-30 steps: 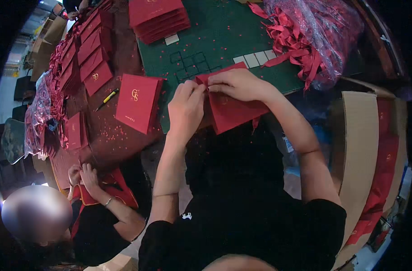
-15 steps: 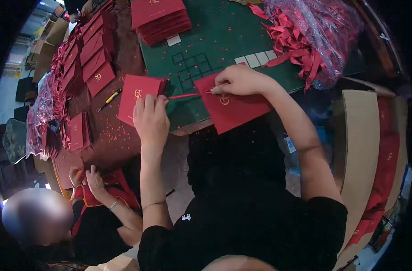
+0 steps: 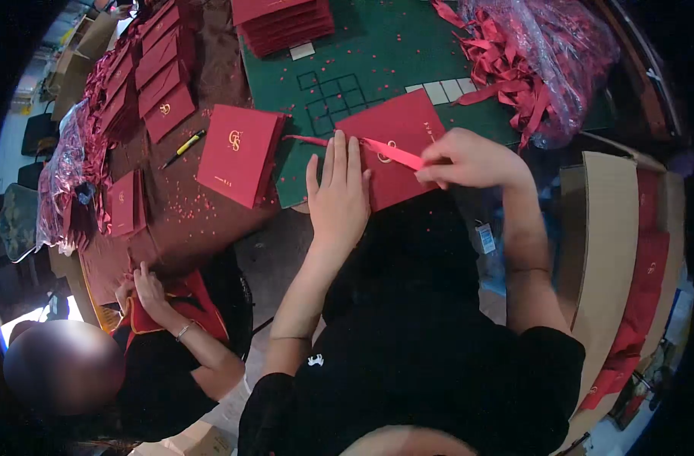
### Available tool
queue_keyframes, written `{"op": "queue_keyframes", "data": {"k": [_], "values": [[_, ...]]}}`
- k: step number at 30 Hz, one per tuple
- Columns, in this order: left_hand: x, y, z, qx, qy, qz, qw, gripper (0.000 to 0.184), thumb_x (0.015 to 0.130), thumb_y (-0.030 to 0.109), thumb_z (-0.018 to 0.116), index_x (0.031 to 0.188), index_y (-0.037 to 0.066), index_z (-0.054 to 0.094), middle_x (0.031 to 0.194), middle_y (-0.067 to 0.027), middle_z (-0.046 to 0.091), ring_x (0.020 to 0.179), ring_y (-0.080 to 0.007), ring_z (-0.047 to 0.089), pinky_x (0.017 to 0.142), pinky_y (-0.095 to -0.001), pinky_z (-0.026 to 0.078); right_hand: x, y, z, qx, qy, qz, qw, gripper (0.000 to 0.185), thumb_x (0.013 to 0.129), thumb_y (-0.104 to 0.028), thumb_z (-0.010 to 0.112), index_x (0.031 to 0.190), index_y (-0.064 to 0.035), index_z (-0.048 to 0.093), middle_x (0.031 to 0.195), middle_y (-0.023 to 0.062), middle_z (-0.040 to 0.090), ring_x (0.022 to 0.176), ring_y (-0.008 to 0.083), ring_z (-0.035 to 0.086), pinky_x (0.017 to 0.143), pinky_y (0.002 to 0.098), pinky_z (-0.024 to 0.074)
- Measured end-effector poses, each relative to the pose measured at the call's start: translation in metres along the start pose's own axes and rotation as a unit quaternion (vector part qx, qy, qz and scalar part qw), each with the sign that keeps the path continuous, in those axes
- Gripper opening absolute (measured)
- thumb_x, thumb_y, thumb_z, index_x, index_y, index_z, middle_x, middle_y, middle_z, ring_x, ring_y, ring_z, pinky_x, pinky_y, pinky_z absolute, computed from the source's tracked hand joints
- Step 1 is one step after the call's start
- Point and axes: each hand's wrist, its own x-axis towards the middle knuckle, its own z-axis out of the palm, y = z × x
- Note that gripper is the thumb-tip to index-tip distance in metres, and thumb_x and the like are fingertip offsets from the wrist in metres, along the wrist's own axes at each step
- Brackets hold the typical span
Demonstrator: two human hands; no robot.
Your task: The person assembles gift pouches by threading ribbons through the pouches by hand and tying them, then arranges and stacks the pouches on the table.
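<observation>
A flat red paper packet point(image 3: 400, 114) with gold lettering lies at the green mat's front edge. My left hand point(image 3: 339, 190) rests palm down over its left edge, fingers stretched and flat. A red ribbon point(image 3: 396, 153) runs across the packet, its narrow tail sticking out to the left beyond my fingertips. Over the packet's right side, my right hand point(image 3: 472, 159) is closed in a pinch on the ribbon's wider end. To the left of my left hand is a small stack of similar red packets point(image 3: 236, 156).
A stack of red packets point(image 3: 286, 26) stands at the back, near plastic-wrapped red ribbons point(image 3: 514, 91). A yellow-black pen point(image 3: 183, 150) lies left. At lower left a co-worker's hand point(image 3: 150, 292) works at the table. An open carton point(image 3: 609, 251) stands right.
My left hand has let go of the ribbon's left end and moved right onto the packet. My right hand has moved right and down, drawing the ribbon along. The packet has turned.
</observation>
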Motion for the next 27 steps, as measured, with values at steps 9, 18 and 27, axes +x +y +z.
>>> {"op": "queue_keyframes", "data": {"k": [9,18,27], "values": [[0.010,-0.007,0.000,-0.007,-0.016,0.015,1.000,0.049,0.092,0.025,0.052,0.135,0.003,0.044,0.141,-0.0157,0.043,0.130,-0.0230,0.043,0.111,-0.0477,0.018,-0.038,-0.014,0.049,0.251,-0.188,-0.177,0.933,0.017,0.091,-0.012,0.058,0.098,0.0018,0.067,0.092,0.0127,0.067,0.087,0.0251,0.064,0.076,0.0339,0.0490],[-0.006,-0.008,-0.004,-0.159,0.152,-0.043,0.974,0.028,0.080,0.007,0.069,0.107,0.002,0.064,0.112,-0.0094,0.062,0.104,-0.0260,0.055,0.090,-0.0388,0.039,0.024,0.011,0.065,0.337,0.286,-0.100,0.891,0.018,0.091,-0.015,0.062,0.095,0.0004,0.070,0.088,0.0020,0.066,0.080,0.0074,0.057,0.074,0.0240,0.0454],[-0.013,0.001,-0.011,-0.300,0.039,-0.101,0.948,0.020,0.081,0.005,0.066,0.101,0.006,0.068,0.112,-0.0061,0.061,0.110,-0.0248,0.050,0.096,-0.0358,0.034,0.022,0.026,0.067,0.429,0.244,-0.050,0.868,0.013,0.080,-0.007,0.073,0.087,-0.0013,0.063,0.081,0.0040,0.066,0.073,0.0096,0.061,0.066,0.0239,0.0497]]}}
